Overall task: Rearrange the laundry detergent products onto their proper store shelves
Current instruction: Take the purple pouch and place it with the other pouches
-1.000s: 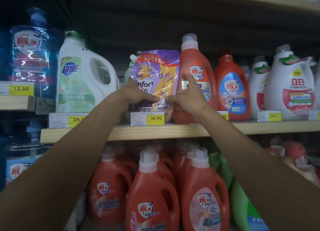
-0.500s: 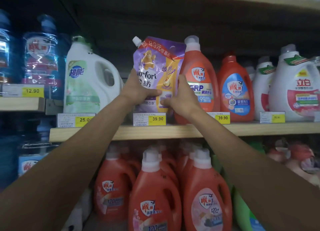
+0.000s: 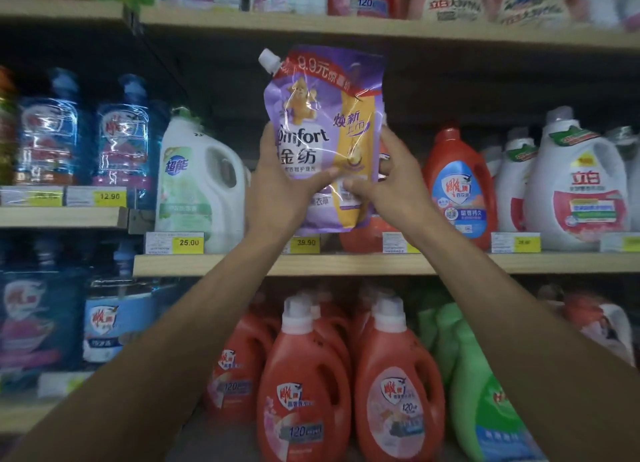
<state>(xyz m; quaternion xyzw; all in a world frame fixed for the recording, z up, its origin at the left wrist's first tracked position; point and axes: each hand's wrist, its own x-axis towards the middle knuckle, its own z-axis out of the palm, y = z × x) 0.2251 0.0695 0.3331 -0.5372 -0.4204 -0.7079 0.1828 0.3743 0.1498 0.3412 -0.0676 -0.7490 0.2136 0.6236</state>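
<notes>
Purple plastic Comfort softener pouch (image 3: 323, 139) with white corner spout, upright at frame centre, gripped at lower edges between left hand (image 3: 280, 187) and right hand (image 3: 394, 187), fingers curled onto it.

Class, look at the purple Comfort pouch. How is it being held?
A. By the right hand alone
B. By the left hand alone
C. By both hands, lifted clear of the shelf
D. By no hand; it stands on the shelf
C: the left hand and right hand both grip the lower part of the purple Comfort pouch, whose bottom edge hangs above the wooden shelf.
</notes>
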